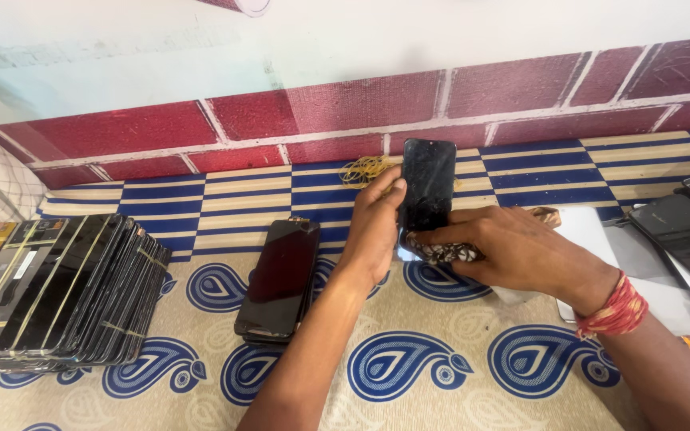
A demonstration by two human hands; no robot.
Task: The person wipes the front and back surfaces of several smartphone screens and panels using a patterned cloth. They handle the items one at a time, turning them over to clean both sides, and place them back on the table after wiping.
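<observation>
My left hand [373, 227] grips the left edge of a black phone screen [427, 179] that stands tilted up from the patterned mat. My right hand [513, 251] presses a small patterned cloth [445, 253] against the lower part of that screen. A red thread band circles my right wrist. To the left, a short stack of black screens [279, 279] lies flat on the mat, apart from both hands.
A long leaning row of banded black screens [57, 291] fills the left side. Yellow rubber bands [365, 169] lie by the brick-patterned wall. More dark screens and white sheets [680, 235] sit at the right edge.
</observation>
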